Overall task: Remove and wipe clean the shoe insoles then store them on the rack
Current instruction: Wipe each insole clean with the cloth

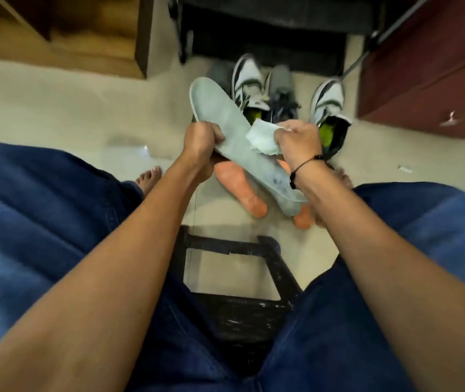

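1. While the left hand (201, 140) grips the pale grey insole (227, 128) by its edge near mid-length, fingers curled round it, the insole is held in the air above the floor, toe end pointing toward eleven o'clock and heel toward five o'clock.
2. The right hand (299, 141) has its fingers bunched round a white wipe (259, 137), pressing it onto the insole's middle.
3. To wipe well, I would judge long strokes from toe to heel best, with the left hand bracing underneath so the insole does not flex; dark marks near the heel need extra passes.
4. Two orange insoles (239, 190) lie on the floor directly below, at about six o'clock of the held one.
5. At twelve to two o'clock stand white trainers (329, 108); each seems to hold a lime-green insole, though blur makes that uncertain.
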Available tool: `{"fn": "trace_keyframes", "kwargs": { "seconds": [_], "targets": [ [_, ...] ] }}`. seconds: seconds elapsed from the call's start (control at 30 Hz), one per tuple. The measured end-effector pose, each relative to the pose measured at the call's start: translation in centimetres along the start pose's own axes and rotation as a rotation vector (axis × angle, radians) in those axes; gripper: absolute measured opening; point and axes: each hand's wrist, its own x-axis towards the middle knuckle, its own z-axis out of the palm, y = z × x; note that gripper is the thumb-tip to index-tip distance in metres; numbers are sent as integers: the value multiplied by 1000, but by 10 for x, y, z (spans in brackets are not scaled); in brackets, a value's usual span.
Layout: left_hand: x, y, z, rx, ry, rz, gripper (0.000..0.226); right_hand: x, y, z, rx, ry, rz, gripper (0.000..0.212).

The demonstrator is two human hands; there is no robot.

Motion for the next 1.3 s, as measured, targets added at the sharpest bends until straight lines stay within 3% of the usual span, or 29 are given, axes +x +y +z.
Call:
{"fn": "trace_keyframes", "kwargs": {
  "seconds": [0.07,0.17,0.2,0.3,0.37,0.7,0.87,1.07,1.23,1.3],
  "targets": [
    [-30,16,6,-30,-75,46,28,-24,-23,-17,8,62,-141,11],
    [-71,33,13,-142,-248,70,22,-59,-51,-36,112,130,-226,18],
    [-82,38,13,-194,-317,90,27,-69,-58,-42,152,137,-239,22],
    [-105,51,16,-276,-534,183,74,-100,-81,-55,174,101,-307,18],
    [-123,64,21,-274,-597,235,86,-118,-98,-63,163,75,-375,14],
    [-216,132,52,-499,-867,396,67,-177,-178,-107,223,146,-658,10],
    [-233,154,57,-557,-959,446,64,-194,-207,-120,62,210,-811,8],
    [-237,167,58,-513,-997,505,72,-204,-217,-128,-22,230,-867,10],
    [-206,172,60,-540,-959,579,67,-200,-228,-129,-109,485,-1153,11],
    [-187,174,62,-552,-973,592,65,-189,-237,-124,-83,509,-1228,10]
  ]
}}
